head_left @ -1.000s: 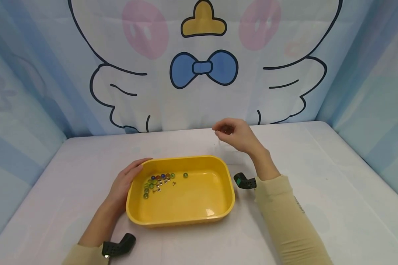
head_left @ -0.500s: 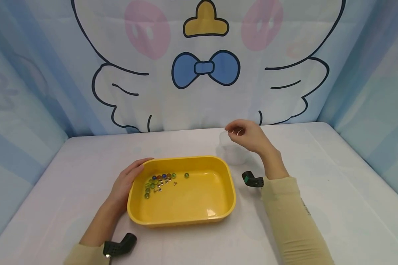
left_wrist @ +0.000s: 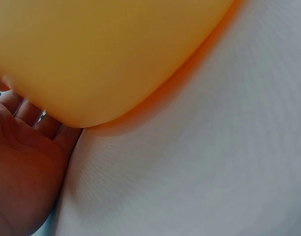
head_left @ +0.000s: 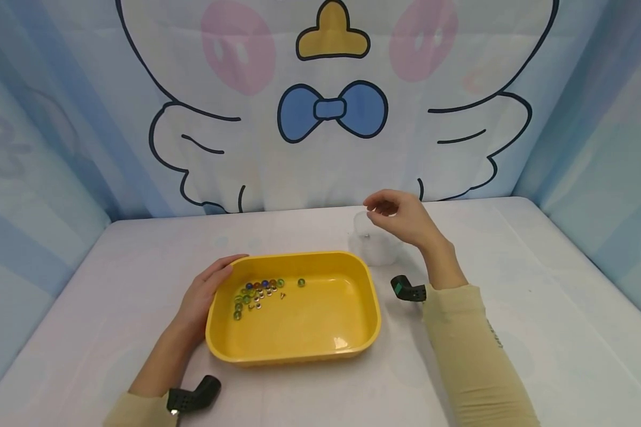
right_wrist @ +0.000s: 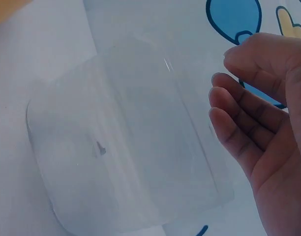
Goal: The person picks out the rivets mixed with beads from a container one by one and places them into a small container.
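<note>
My left hand [head_left: 200, 296] grips the left end of a yellow tray [head_left: 299, 332], its fingers along the outer wall near the back corner. In the left wrist view the palm [left_wrist: 27, 167] lies beside the tray's wall [left_wrist: 101, 64]. Inside the tray, glass marbles [head_left: 237, 315] and small shiny metal pieces like screws [head_left: 259, 306] cluster at the back left. My right hand [head_left: 403, 219] is above a clear plastic box [head_left: 379, 252], fingers loosely bent around nothing. One small screw-like piece [right_wrist: 101, 148] shows in the box, beneath the fingertips [right_wrist: 217, 113].
The tray and box stand on a white-covered table [head_left: 513, 308], the box just behind the tray's right corner. One green marble [head_left: 301, 283] sits apart from the others. A printed curtain [head_left: 331, 166] hangs along the back edge.
My right hand has moved right to above the clear box and its fingers have loosened. A small metal piece now shows in the box. My left hand stays on the tray.
</note>
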`<action>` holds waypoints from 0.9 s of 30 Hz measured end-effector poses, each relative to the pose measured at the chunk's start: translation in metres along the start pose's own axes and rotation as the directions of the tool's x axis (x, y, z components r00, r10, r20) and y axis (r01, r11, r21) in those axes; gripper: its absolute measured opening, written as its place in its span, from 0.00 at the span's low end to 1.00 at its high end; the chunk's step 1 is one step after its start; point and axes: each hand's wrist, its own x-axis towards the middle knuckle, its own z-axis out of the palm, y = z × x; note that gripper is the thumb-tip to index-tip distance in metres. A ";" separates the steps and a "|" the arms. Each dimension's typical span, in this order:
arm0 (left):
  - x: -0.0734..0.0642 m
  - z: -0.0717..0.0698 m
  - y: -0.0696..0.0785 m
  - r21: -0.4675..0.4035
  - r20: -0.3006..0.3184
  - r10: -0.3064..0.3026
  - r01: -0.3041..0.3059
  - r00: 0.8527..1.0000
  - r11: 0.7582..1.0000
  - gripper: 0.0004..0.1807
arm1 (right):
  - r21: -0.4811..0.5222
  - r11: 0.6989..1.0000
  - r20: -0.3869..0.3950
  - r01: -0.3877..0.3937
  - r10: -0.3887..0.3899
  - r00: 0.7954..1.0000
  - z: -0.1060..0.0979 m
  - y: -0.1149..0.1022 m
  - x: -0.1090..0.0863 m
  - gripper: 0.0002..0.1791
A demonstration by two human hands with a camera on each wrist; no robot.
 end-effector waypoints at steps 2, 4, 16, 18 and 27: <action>0.000 0.000 0.000 -0.001 0.002 0.001 -0.001 1.000 1.000 0.26 | 0.018 1.000 0.000 0.012 -0.012 1.000 0.001 -0.001 0.000 0.12; 0.000 0.001 0.000 0.000 0.002 0.002 -0.002 1.000 1.000 0.26 | 0.034 0.999 -0.003 0.028 -0.028 1.000 0.001 -0.003 0.001 0.11; -0.001 0.000 0.000 0.005 0.004 -0.002 0.002 1.000 1.000 0.27 | 0.115 0.983 -0.041 0.143 -0.139 0.989 0.005 -0.029 0.002 0.10; -0.001 0.000 0.001 0.008 0.004 -0.004 0.004 1.000 1.000 0.27 | 0.137 0.976 -0.045 0.167 -0.163 0.986 0.006 -0.032 0.002 0.10; 0.000 0.000 0.001 0.016 0.004 0.000 0.000 1.000 1.000 0.27 | 0.192 0.956 -0.029 0.224 -0.222 0.975 0.015 -0.044 0.003 0.10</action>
